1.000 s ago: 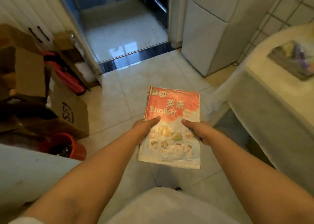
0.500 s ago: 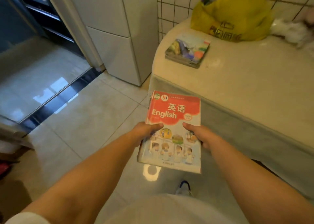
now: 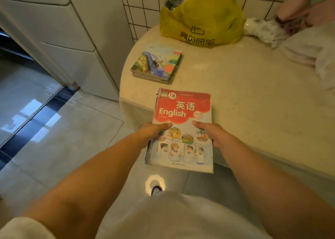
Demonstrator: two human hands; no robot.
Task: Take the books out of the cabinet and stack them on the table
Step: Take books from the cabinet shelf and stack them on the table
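Between my left hand [image 3: 154,132] and right hand [image 3: 210,134] sits the English book [image 3: 183,128], each hand clamped on a side edge with the thumb pressed flat on the cover. A second ago I was facing the doorway with only a corner of the bench in sight; now I have swung round and the bench [image 3: 253,97] fills the space ahead, with the book's far end already over its near edge and the near end over the floor. I judge that puts me in the last stretch of the carry, with only the set-down left for this book. Just beyond my fingertips, slightly to the left, lies the stack of books [image 3: 156,64] already on the bench, clear on top and ready to take this one. Farther beyond it stands a yellow bag [image 3: 203,21], its mouth open and stuffed with things I cannot make out. Crumpled white plastic [image 3: 262,30] lies off to the right.
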